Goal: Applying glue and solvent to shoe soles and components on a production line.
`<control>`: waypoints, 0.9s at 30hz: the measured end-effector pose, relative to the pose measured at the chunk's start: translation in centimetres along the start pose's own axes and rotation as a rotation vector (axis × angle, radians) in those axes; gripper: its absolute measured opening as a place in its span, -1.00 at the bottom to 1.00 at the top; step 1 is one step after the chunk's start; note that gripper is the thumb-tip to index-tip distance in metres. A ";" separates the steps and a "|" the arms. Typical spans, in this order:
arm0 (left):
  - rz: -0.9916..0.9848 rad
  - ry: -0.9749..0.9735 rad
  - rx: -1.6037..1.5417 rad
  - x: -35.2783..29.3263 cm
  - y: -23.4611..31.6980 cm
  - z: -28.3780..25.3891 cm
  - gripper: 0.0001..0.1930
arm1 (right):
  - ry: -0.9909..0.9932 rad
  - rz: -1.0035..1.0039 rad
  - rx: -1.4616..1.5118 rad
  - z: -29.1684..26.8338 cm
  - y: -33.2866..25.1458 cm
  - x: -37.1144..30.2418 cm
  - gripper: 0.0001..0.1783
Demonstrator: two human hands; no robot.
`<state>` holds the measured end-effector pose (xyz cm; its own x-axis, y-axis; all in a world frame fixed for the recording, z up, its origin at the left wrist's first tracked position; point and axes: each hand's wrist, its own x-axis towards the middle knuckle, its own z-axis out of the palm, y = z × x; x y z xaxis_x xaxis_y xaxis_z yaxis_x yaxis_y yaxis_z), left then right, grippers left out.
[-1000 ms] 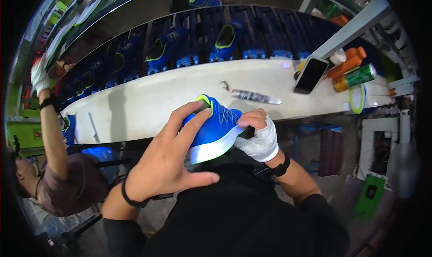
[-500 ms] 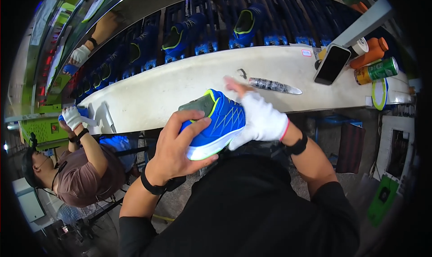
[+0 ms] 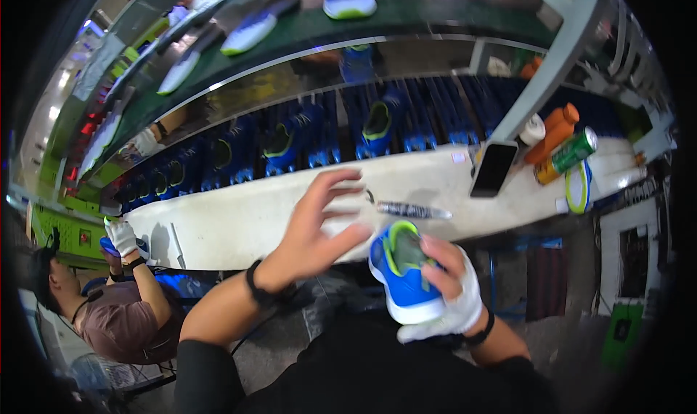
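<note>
A blue sneaker [image 3: 404, 280] with a white sole and lime-green collar is held in my right hand [image 3: 459, 292]. That hand wears a white glove with bare fingertips; its fingers grip the shoe at the collar and under the sole. Dark grey-green material shows inside the shoe's opening. My bare left hand [image 3: 319, 222] is raised over the bench edge, left of the shoe, its fingers spread and slightly blurred, with nothing in them. A knife-like tool [image 3: 414, 210] with a wrapped handle lies on the white bench [image 3: 239, 229] just beyond the shoe.
Behind the bench runs a dark rack with blue sneakers [image 3: 285, 140]. Above it, a green shelf [image 3: 428, 22] carries more shoes. At the right stand a phone [image 3: 495, 169], an orange bottle [image 3: 555, 134] and a green can [image 3: 573, 155]. A co-worker [image 3: 120, 309] handles a blue shoe at the left.
My left hand has let go of the sneaker and risen, opening. My right hand now grips the shoe, which has moved right and turned. The view has tilted up, showing the upper shelf.
</note>
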<state>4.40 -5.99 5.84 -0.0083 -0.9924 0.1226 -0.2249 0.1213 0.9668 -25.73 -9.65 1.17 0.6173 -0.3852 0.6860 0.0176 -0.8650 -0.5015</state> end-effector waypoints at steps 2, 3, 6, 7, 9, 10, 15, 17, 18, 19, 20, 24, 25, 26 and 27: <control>0.168 0.138 0.285 5.9 -6.4 -0.1 -0.14 | -0.020 0.091 -0.091 -1.9 -1.4 -1.4 0.11; 0.282 0.213 0.457 10.3 -11.5 0.6 -0.10 | -0.070 0.295 -0.234 -2.0 -2.3 -3.8 -0.04; -0.258 -0.054 0.582 22.2 -16.3 8.5 -0.36 | 0.261 0.706 0.289 -3.2 -8.1 -0.2 -0.26; -0.257 0.128 0.636 22.9 -19.5 7.9 -0.42 | 0.274 0.817 0.670 -3.4 -7.6 -1.5 -0.15; -0.133 0.453 0.676 22.7 -26.3 8.2 -0.32 | 0.148 0.279 -0.378 -2.0 -2.7 -8.1 -0.04; -0.262 0.397 0.616 23.1 -25.8 8.4 -0.34 | 0.105 0.438 -0.199 -3.2 -2.9 -8.0 0.08; -0.341 0.385 0.375 24.9 -22.0 6.9 -0.43 | 0.114 0.563 -0.158 -4.3 -3.7 -5.8 0.10; -0.398 0.367 0.293 23.6 -19.0 5.8 -0.40 | 0.187 0.530 -0.211 -4.1 -2.0 -6.1 0.01; -0.440 0.327 0.210 22.7 -17.0 5.9 -0.38 | 0.236 0.522 -0.247 -4.0 0.3 -8.2 -0.03; -0.451 0.313 0.091 21.2 -15.5 6.0 -0.37 | 0.286 0.514 -0.282 -4.1 2.6 -10.2 -0.07; -0.393 0.327 0.046 18.3 -16.4 3.8 -0.38 | 0.298 0.474 -0.261 -3.8 2.3 -7.7 -0.11; -0.368 0.195 -0.181 5.7 -12.0 -1.5 -0.41 | 0.460 0.413 -0.355 -6.3 7.8 -10.1 -0.26; -0.439 0.173 -0.180 2.0 -10.5 -3.3 -0.43 | 0.497 0.396 -0.375 -7.3 9.1 -10.3 -0.29; -0.415 0.214 -0.132 -0.6 -12.0 -4.9 -0.43 | 0.541 0.386 -0.402 -7.0 6.6 -3.4 -0.32; -0.392 0.229 -0.091 -2.6 -13.6 -6.0 -0.44 | 0.554 0.354 -0.462 -7.3 4.0 2.8 -0.32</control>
<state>13.35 -4.97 -6.30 0.2783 -0.9350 -0.2198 -0.0818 -0.2511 0.9645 -29.67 -16.52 4.88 0.0434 -0.6603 0.7497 -0.5079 -0.6608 -0.5526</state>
